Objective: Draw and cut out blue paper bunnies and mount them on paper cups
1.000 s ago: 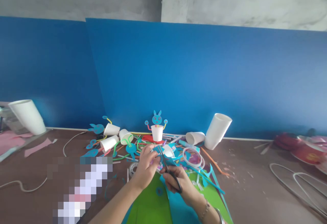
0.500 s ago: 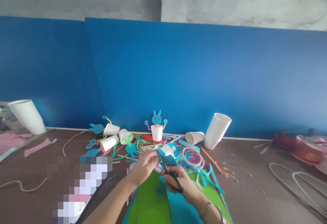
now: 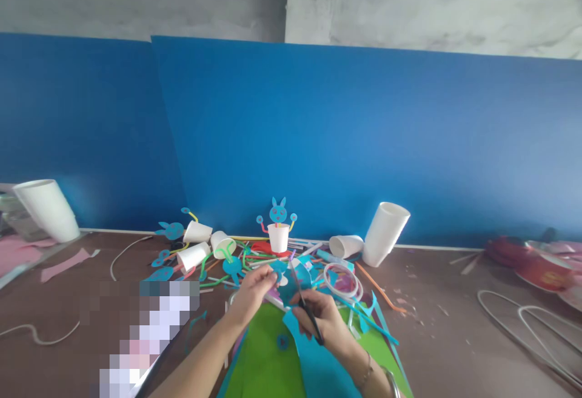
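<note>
Between the fingertips of my left hand [image 3: 253, 291] is a small cut piece of blue paper [image 3: 279, 266]. My right hand [image 3: 328, 318] is closed round the black handles of a pair of scissors [image 3: 311, 320], whose blades point up and away from me. A larger blue paper scrap [image 3: 288, 292] is at the blades; whether my right fingers also hold it, I cannot tell. Below the hands lie green sheets [image 3: 268, 361] and a blue sheet [image 3: 322, 368]. A small blue disc [image 3: 282, 341] with a mark on it rests on the green.
A white paper cup [image 3: 278, 239] with a blue rabbit head and straw arms stands at the back. Several similar cups lie tipped to its left. Loose straws, a roll of white tape [image 3: 342, 281] and stacked cups [image 3: 386, 234] are to the right. A blue partition [image 3: 345, 143] rises behind.
My hands have moved slightly apart. The blue paper that was between them at the blades now shows as a small piece in my left hand and a larger scrap by the scissors.
</note>
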`<state>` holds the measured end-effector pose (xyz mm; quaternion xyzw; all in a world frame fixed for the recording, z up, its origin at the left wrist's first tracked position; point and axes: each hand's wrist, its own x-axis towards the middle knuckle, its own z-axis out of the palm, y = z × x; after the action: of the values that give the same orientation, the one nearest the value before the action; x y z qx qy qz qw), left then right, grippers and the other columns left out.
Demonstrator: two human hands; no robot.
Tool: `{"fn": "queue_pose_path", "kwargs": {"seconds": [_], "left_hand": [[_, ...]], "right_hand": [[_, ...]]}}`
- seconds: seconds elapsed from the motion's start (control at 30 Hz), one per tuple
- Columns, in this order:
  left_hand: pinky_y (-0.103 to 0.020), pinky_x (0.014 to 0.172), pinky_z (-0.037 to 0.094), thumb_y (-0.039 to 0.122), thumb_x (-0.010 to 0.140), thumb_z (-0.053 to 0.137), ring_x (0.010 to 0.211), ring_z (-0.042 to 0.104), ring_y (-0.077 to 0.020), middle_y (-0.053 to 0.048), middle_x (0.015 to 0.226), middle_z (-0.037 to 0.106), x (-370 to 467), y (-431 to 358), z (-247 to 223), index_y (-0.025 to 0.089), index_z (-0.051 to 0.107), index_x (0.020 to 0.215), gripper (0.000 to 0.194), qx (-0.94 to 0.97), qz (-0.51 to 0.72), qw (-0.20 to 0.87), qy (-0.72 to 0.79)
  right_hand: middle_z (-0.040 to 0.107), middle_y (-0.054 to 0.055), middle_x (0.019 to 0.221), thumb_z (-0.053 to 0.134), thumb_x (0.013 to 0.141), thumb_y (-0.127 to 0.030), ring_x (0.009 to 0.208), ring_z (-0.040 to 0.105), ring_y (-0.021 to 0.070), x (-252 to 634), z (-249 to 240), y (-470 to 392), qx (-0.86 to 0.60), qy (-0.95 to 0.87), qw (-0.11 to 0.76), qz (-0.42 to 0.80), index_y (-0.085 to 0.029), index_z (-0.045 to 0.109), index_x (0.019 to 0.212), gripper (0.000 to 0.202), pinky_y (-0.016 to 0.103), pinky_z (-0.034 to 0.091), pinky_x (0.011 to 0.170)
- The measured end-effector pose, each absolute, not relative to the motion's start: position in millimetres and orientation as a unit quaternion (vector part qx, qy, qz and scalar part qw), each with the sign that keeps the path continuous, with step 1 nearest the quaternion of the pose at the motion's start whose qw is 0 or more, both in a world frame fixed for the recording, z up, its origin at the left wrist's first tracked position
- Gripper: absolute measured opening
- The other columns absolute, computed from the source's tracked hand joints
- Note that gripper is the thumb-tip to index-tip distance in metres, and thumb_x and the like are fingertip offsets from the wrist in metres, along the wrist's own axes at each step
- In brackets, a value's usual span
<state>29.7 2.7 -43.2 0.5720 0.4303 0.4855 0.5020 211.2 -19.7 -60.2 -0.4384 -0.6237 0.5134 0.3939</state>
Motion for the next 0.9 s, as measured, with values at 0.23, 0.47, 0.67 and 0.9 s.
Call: {"fn": "queue_pose_path", "kwargs": {"seconds": [0.23, 0.47, 0.67, 0.9], "left_hand": [[-0.022, 0.053, 0.039, 0.043, 0.069, 0.067, 0.057, 0.05, -0.0123, -0.001, 0.064, 0.062, 35, 6, -56, 0.016, 0.061, 0.07, 0.028, 0.421, 0.534, 0.589, 0.437], [-0.022, 0.053, 0.039, 0.045, 0.073, 0.064, 0.055, 0.052, -0.0123, 0.001, 0.058, 0.057, 36, 3, -50, 0.016, 0.061, 0.068, 0.03, 0.454, 0.524, 0.58, 0.429], [-0.033, 0.074, 0.047, 0.043, 0.073, 0.062, 0.089, 0.059, -0.0249, -0.006, 0.09, 0.065, 32, 7, -53, 0.019, 0.063, 0.067, 0.024, 0.576, 0.506, 0.403, 0.5], [-0.036, 0.081, 0.044, 0.036, 0.084, 0.05, 0.085, 0.054, -0.0223, -0.006, 0.081, 0.06, 23, 9, -45, 0.021, 0.058, 0.065, 0.026, 0.694, 0.453, 0.29, 0.478]], "right_hand": [[0.06, 0.006, 0.094, 0.066, 0.077, -0.036, 0.079, 0.055, 0.0191, 220, -69, -14, -0.487, -0.591, 0.574, 0.29, -0.022, 0.055, 0.102, 0.031, 0.028, 0.046, 0.066], [0.063, 0.004, 0.082, 0.066, 0.077, -0.042, 0.072, 0.058, 0.0191, 216, -74, -8, -0.403, -0.55, 0.557, 0.474, -0.02, 0.055, 0.094, 0.03, 0.029, 0.048, 0.064], [0.061, 0.003, 0.074, 0.066, 0.072, -0.039, 0.064, 0.056, 0.0202, 221, -80, 1, -0.503, -0.548, 0.513, 0.429, -0.019, 0.055, 0.097, 0.034, 0.03, 0.046, 0.057], [0.063, 0.006, 0.081, 0.062, 0.077, -0.034, 0.07, 0.055, 0.0201, 219, -67, -9, -0.504, -0.665, 0.481, 0.269, -0.017, 0.064, 0.107, 0.034, 0.03, 0.045, 0.063]]}}
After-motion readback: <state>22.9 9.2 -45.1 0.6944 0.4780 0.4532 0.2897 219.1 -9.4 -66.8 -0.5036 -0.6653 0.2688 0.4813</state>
